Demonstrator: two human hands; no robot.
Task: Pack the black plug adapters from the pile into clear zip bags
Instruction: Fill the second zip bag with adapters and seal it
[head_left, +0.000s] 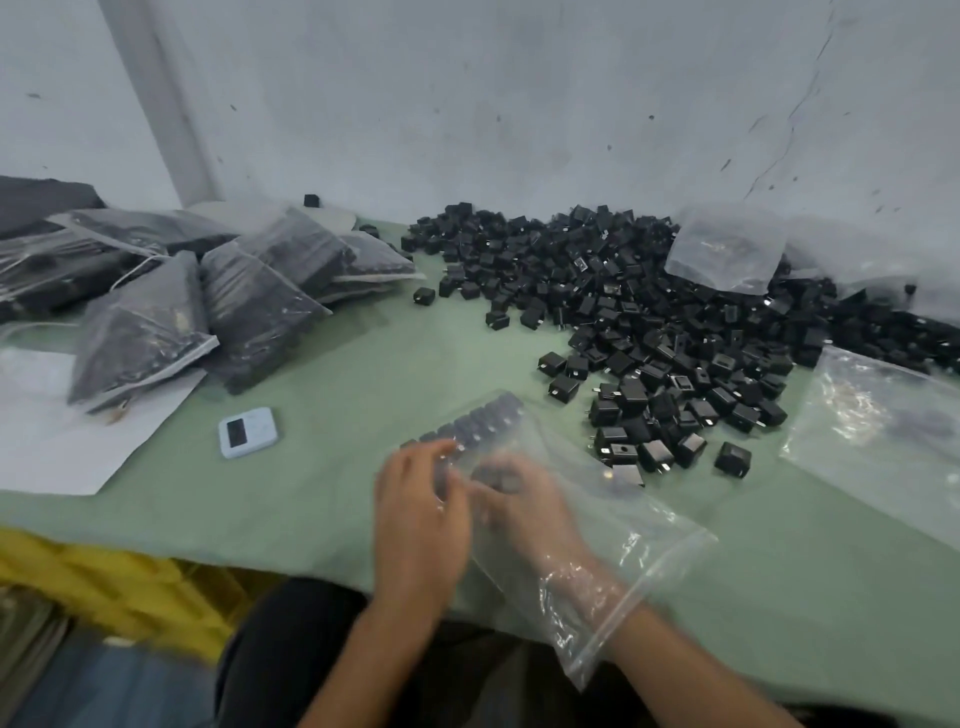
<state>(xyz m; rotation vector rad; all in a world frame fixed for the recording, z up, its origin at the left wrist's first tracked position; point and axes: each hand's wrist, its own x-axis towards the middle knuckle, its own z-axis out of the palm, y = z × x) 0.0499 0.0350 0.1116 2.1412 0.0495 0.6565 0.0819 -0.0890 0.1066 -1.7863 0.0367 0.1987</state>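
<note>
While we look down from the head view, zip bag (597, 525): lies open-mouthed on the near tabletop (322, 374), with a row of adapters (470, 423) along its far edge.
Right hand (524, 512): inside the bag, fingers (488, 493) seemingly curled on a blurred adapter (496, 474).
Left hand (421, 525): outside the bag, fingers bent onto the film; we cannot tell whether they pinch or press.
Pile (649, 312): far right, just beside the bag.
Risk: we judge the slack film could shift and topple the row, and a snagged prong could tear it.
Tabletop: green cloth, with filled bags (208, 296) far left, empty bags (883, 431) right, a small white device (249, 431) and paper (47, 441).
Room: scuffed, cracked white wall (519, 104).
</note>
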